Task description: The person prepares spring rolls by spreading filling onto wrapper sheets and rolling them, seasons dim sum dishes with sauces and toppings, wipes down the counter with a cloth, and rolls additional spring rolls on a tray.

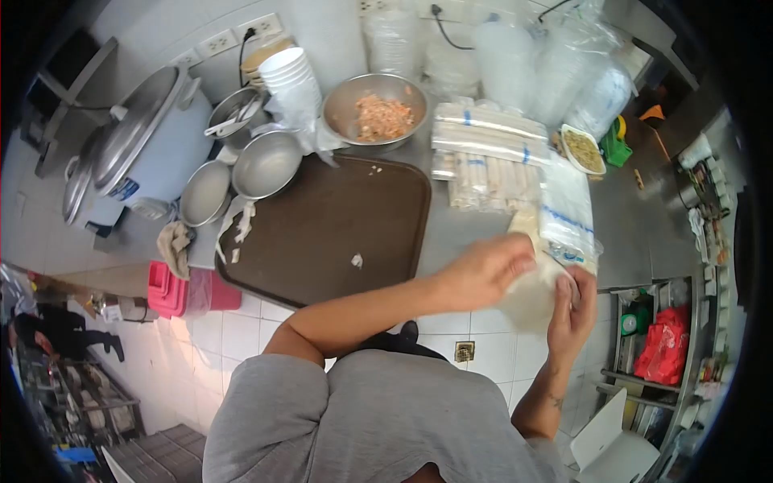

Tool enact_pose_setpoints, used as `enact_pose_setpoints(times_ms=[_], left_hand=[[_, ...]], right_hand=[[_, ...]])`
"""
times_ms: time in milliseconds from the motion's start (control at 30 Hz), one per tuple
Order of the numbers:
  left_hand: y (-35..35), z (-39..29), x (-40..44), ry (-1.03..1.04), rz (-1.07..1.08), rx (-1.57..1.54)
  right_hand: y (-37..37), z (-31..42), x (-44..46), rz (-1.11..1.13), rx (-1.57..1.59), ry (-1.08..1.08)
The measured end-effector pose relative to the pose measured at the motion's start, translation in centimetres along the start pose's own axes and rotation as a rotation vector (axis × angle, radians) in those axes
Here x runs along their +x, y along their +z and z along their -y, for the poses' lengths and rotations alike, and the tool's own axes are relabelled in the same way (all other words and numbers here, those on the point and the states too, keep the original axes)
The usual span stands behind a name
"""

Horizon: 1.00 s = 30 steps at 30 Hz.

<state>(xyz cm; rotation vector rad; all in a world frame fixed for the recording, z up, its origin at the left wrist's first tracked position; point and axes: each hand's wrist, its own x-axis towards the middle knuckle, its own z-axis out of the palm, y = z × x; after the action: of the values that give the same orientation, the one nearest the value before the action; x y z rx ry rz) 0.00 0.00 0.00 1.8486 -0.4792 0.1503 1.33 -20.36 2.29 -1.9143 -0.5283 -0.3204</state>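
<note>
A thin pale sheet (pixel 527 299), blurred, hangs between my hands at the counter's front edge. My right hand (pixel 572 310) pinches its right edge between thumb and fingers. My left hand (pixel 483 272) is closed with curled fingers beside the sheet's upper left; what its fingertips hold is hidden. Just behind my hands, more pale wrapper material (pixel 525 221) lies next to a clear plastic packet with blue print (pixel 568 211). Bagged stacks of pale rolls (pixel 487 129) lie farther back.
A large brown tray (pixel 330 221) with a few scraps lies left of my hands. Behind it are a metal bowl of orange-pink filling (pixel 382 115) and empty metal bowls (pixel 267 163). A white dish of greenish food (pixel 583 151) stands at the back right.
</note>
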Motion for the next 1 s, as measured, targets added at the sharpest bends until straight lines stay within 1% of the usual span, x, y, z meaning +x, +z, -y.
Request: enact_pose_setpoints(times_ms=[67,100,133,167,200,233,267,300,367,400,467,500,533,567,600,633,667,700,767,800,867,900,967,1000], left_hand=[[-3.6,-1.7,-1.1,-0.156,-0.053,-0.097],[-8.0,-0.9,-2.6,-0.225,-0.08,-0.152],[-9.3,0.7,-4.0,-0.294,-0.112,-0.287],[-10.5,2.8,-6.0,-0.348,-0.134,-0.164],[-11.2,5.6,-8.7,-0.357,-0.176,0.031],[-12.0,6.1,-11.3,-0.375,-0.128,0.426],[-11.3,9.0,-14.6,-0.281,-0.166,0.64],[-10.9,9.3,-16.7,-0.293,-0.127,0.737],[-10.6,10.6,-20.4,-0.177,-0.118,0.74],[-11.4,10.6,-21.8,-0.221,-0.123,0.771],[-13.4,10.5,-25.0,-0.307,-0.128,0.815],[-15.1,10.6,-27.1,-0.246,-0.303,0.85],[-17.5,10.0,-28.8,-0.376,-0.333,0.855],[-19.9,10.6,-31.2,-0.422,-0.391,0.94],[-22.1,10.8,-33.3,-0.432,-0.488,0.936],[-24.2,10.2,-34.7,-0.423,-0.529,0.977],[-26.1,9.8,-35.9,-0.433,-0.528,1.009],[-27.3,9.6,-36.4,-0.436,-0.585,1.058],[-28.4,7.6,-35.5,-0.503,-0.636,1.031],[-28.5,7.7,-35.3,-0.459,-0.634,0.98],[-28.3,8.1,-34.1,-0.365,-0.641,0.887],[-27.8,8.3,-33.1,-0.353,-0.595,0.837],[-25.8,8.9,-30.5,-0.325,-0.495,0.74],[-24.6,9.2,-29.0,-0.348,-0.491,0.762]], right_hand=[[1.2,1.9,2.5,0.15,0.018,-0.01],[5.2,2.9,3.3,0.169,0.139,0.023],[6.6,3.6,3.7,0.241,0.22,0.123],[7.9,4.4,3.7,0.315,0.299,0.224],[9.4,4.8,3.3,0.391,0.35,0.207],[11.2,5.1,3.1,0.461,0.407,0.183],[12.9,5.7,2.8,0.531,0.463,0.162],[14.4,6.7,2.4,0.586,0.488,0.16],[17.0,9.3,1.5,0.696,0.529,0.167],[18.0,10.9,1.3,0.731,0.571,0.176],[20.0,12.5,1.2,0.689,0.775,0.319],[20.9,13.1,1.3,0.663,0.864,0.39],[21.7,13.5,1.4,0.59,0.92,0.423],[22.6,13.2,1.7,0.529,0.905,0.472],[23.4,12.2,1.8,0.461,0.895,0.52],[24.2,10.8,1.8,0.39,0.885,0.57],[25.0,8.4,1.5,0.39,0.876,0.62],[25.6,6.7,1.2,0.39,0.763,0.71],[26.3,3.7,-0.1,0.392,0.528,0.897],[26.4,1.7,-1.2,0.436,0.353,0.859],[26.5,-0.4,-4.2,0.458,0.166,0.638],[26.5,-1.1,-5.5,0.47,0.075,0.526],[26.6,-2.2,-7.0,0.381,-0.004,0.494],[26.6,-2.7,-7.1,0.34,-0.047,0.48]])
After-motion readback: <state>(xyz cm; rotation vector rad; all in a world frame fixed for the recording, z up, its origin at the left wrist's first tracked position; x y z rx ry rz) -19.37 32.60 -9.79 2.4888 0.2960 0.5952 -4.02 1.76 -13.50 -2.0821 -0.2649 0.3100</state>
